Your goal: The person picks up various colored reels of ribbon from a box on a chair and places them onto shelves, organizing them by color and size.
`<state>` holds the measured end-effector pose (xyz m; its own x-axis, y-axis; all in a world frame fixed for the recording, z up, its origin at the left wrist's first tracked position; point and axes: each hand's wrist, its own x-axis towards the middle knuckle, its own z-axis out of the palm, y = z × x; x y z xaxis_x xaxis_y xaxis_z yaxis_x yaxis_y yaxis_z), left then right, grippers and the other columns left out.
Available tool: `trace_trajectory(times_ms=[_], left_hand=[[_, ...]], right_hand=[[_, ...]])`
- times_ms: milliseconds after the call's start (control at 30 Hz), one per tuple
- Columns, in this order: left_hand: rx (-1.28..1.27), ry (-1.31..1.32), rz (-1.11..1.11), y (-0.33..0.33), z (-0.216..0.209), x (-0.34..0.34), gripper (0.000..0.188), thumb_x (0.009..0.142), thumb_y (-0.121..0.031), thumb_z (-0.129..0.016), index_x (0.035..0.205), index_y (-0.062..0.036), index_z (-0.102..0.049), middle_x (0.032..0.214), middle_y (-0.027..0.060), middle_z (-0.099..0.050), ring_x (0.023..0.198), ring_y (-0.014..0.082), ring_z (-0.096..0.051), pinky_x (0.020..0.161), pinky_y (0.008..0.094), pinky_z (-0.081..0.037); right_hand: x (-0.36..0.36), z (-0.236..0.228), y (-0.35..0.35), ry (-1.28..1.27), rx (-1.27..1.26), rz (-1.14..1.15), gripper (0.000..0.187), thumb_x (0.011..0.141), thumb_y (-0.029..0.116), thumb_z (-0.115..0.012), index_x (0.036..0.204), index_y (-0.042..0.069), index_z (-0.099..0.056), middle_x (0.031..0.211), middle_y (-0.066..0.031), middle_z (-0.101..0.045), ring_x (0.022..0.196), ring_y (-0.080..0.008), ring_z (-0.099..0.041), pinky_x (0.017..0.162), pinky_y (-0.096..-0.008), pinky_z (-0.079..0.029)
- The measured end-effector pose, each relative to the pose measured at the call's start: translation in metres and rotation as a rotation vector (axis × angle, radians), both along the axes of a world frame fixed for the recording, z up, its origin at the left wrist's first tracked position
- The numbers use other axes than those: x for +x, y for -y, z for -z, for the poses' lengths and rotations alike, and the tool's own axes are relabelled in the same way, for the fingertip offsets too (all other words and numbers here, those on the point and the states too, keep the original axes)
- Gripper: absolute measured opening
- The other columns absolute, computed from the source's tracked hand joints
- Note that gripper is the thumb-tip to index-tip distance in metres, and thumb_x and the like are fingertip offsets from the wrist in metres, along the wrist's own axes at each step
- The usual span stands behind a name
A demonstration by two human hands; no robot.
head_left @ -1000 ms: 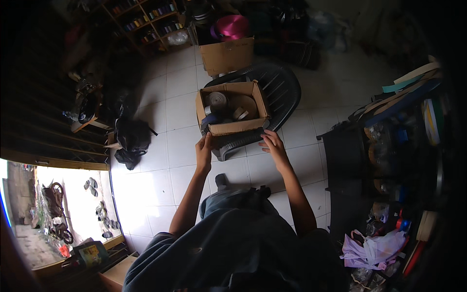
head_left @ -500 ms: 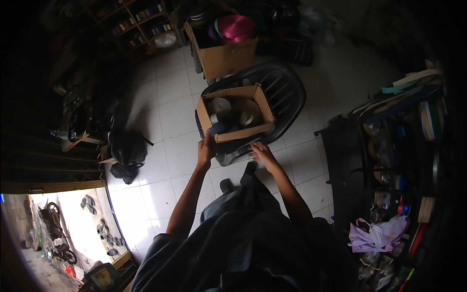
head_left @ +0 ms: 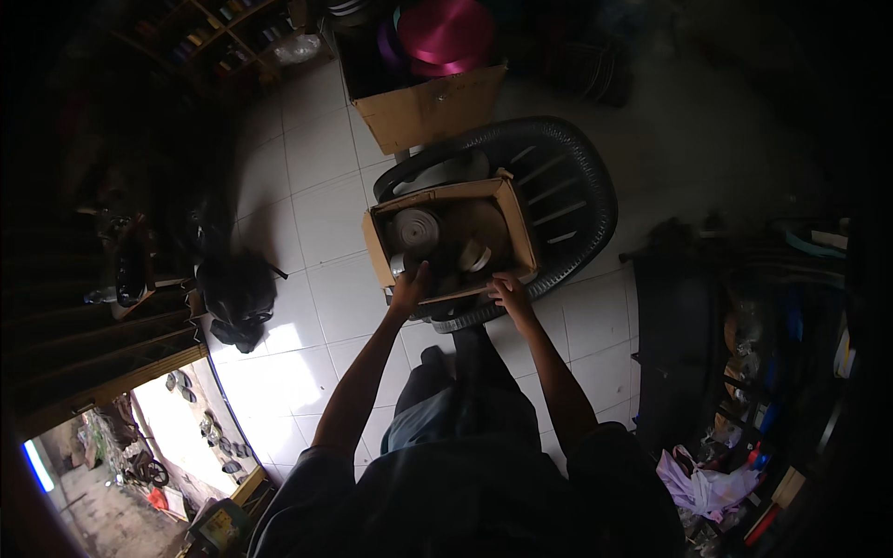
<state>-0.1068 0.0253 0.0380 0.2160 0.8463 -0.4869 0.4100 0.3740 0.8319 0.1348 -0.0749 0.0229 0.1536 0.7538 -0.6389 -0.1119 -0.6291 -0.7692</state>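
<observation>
a black plastic chair [head_left: 593, 205] takes up the middle of my feed, and behind it i see a tall carton [head_left: 433, 112] holding a glossy pink roll [head_left: 446, 37] and a purple one [head_left: 389, 46]. on the chair sits the cardboard box [head_left: 518, 228]; inside are a wide brown roll [head_left: 484, 223], a grey coil [head_left: 415, 231] and a small pale roll [head_left: 476, 259]. the box is plain brown and open-topped, its rim uneven, its inside shadowed. it lies just ahead of both hands. my left hand [head_left: 407, 290] curls over its near left corner; whether it grips anything, i cannot tell. my right hand [head_left: 508, 292], half open, fingers loosely bent, gripping nothing i can see, is at the near wall.
</observation>
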Motion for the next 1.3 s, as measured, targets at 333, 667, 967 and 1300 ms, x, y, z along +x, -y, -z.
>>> trace_trajectory(times_ms=[333,667,967,1300], left_hand=[[0.431,-0.666,0.212,-0.106,0.082,0.024,0.054,0.079,-0.024,-0.063,0.128,-0.0110,-0.047,0.137,0.0148,-0.040,0.126,0.0385,-0.035,0.095,0.0484,-0.039],[0.396,-0.856,0.407,-0.105,0.107,0.030,0.064,0.075,-0.030,-0.068,0.132,-0.0160,-0.042,0.139,0.0164,-0.033,0.120,0.0395,-0.038,0.092,0.0508,-0.040],[0.343,-0.938,0.423,-0.099,0.124,0.024,0.061,0.076,-0.022,-0.064,0.132,-0.0168,-0.042,0.141,0.0169,-0.031,0.125,0.0399,-0.034,0.094,0.0544,-0.037],[0.312,-0.864,0.438,-0.108,0.102,0.031,0.066,0.075,-0.029,-0.069,0.131,-0.0129,-0.040,0.134,0.0181,-0.033,0.118,0.0384,-0.038,0.091,0.0515,-0.039]], right_hand=[[0.053,0.097,-0.108,0.293,0.096,-0.243,0.037,0.092,0.032,-0.055,0.114,0.003,-0.057,0.105,-0.0130,-0.063,0.092,-0.0222,-0.064,0.079,-0.0314,-0.049],[0.075,0.207,-0.180,0.932,0.231,-0.625,0.062,0.082,0.025,-0.064,0.131,-0.004,-0.038,0.132,-0.0250,-0.039,0.126,-0.0384,-0.037,0.105,-0.0450,-0.031],[0.061,0.232,-0.212,0.851,0.061,-0.670,0.086,0.068,0.021,-0.074,0.137,-0.004,-0.029,0.136,-0.0254,-0.036,0.129,-0.0373,-0.034,0.107,-0.0423,-0.031],[0.056,0.197,-0.215,1.027,0.151,-0.653,0.085,0.060,0.029,-0.081,0.126,-0.005,-0.042,0.125,-0.0272,-0.045,0.121,-0.0390,-0.041,0.102,-0.0439,-0.035]])
